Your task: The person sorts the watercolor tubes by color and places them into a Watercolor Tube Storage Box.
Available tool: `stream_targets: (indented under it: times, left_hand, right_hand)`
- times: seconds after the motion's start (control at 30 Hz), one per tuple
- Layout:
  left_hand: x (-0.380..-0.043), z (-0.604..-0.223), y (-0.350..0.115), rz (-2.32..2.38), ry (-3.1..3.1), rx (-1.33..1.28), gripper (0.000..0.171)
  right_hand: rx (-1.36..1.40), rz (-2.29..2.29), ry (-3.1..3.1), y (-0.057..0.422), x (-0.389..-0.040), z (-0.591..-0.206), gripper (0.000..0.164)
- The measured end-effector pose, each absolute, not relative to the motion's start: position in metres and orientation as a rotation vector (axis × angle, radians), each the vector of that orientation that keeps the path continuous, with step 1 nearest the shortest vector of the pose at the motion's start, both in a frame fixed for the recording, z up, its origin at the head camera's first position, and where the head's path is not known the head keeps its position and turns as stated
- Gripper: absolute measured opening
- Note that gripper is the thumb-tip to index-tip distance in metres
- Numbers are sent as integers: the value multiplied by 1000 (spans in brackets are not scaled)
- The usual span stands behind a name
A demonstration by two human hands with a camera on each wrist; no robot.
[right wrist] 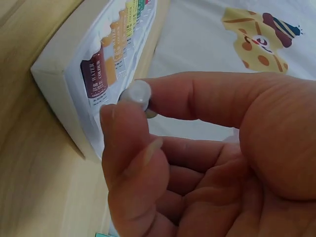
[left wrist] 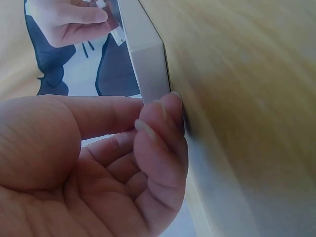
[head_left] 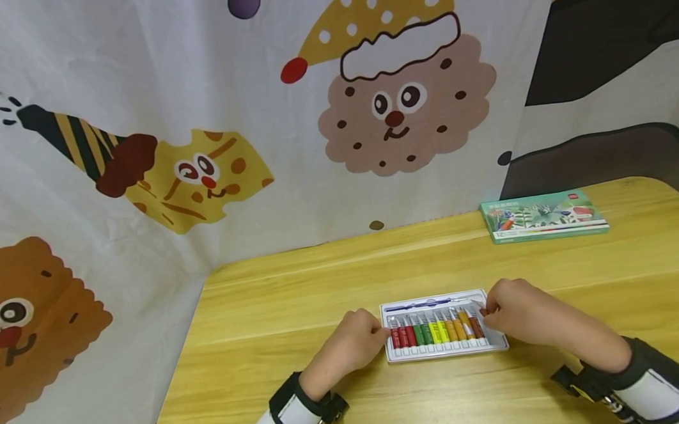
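A white tray point(head_left: 497, 343) of watercolour paint tubes lies on the table, its tubes point(head_left: 435, 332) in a row from red through green, yellow and orange to brown. Along its far side lies a thin blue-handled paintbrush point(head_left: 419, 306). My left hand point(head_left: 354, 340) pinches the tray's left edge between thumb and curled fingers. At the right end, my right hand point(head_left: 520, 311) pinches a small brownish paint tube point(left wrist: 114, 23) between thumb and forefinger. In the right wrist view its pale cap end point(right wrist: 138, 94) faces the camera, and the fingers hide most of its body.
A green paint box point(head_left: 544, 219) with a printed picture lies at the back right of the wooden table point(head_left: 297, 291). Behind the table hangs a white curtain point(head_left: 292, 195) with cartoon biscuits. Both forearms wear dark wrist straps.
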State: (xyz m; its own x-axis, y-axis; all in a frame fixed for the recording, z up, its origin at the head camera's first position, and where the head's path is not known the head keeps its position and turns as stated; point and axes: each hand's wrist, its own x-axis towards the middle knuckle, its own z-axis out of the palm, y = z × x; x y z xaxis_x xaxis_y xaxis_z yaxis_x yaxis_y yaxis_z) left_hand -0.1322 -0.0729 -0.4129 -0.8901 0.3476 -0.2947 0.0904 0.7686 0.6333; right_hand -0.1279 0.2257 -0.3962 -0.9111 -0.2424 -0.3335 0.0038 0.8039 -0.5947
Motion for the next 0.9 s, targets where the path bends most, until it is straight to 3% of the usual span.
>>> stream_targets:
  times: [0.9]
  left_hand:
    - [-133,-415,-74,901,2560,336,51]
  right_hand:
    - [-205,-775,2643,222,-123,-405,24]
